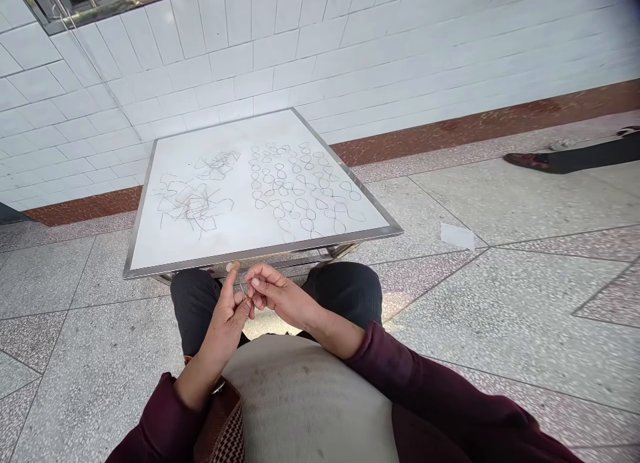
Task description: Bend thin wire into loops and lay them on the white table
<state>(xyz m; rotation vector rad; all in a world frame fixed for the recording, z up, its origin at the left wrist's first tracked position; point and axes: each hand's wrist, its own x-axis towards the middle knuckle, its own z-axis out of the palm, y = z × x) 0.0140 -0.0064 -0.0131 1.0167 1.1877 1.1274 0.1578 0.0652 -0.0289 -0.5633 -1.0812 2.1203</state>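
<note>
Just off the near edge of the table, my left hand (227,316) and my right hand (283,295) meet above my lap. A thin bent wire (243,288) runs between their fingertips. My left thumb and fingers pinch it from one side while the right fingers close on it from the other; part of it is hidden by the fingers. On the white tabletop (240,229), several wires twisted into figure-eight loops (310,214) lie in rough rows at the right. A tangle of loose bent wires (194,206) and a smaller heap of wires (220,163) lie at the left.
The table's metal rim (265,252) is close in front of my knees. Behind it stands a white tiled wall (280,69). A white piece of paper (457,236) lies on the speckled floor. Another person's shoe (527,161) and dark trouser leg show at the far right.
</note>
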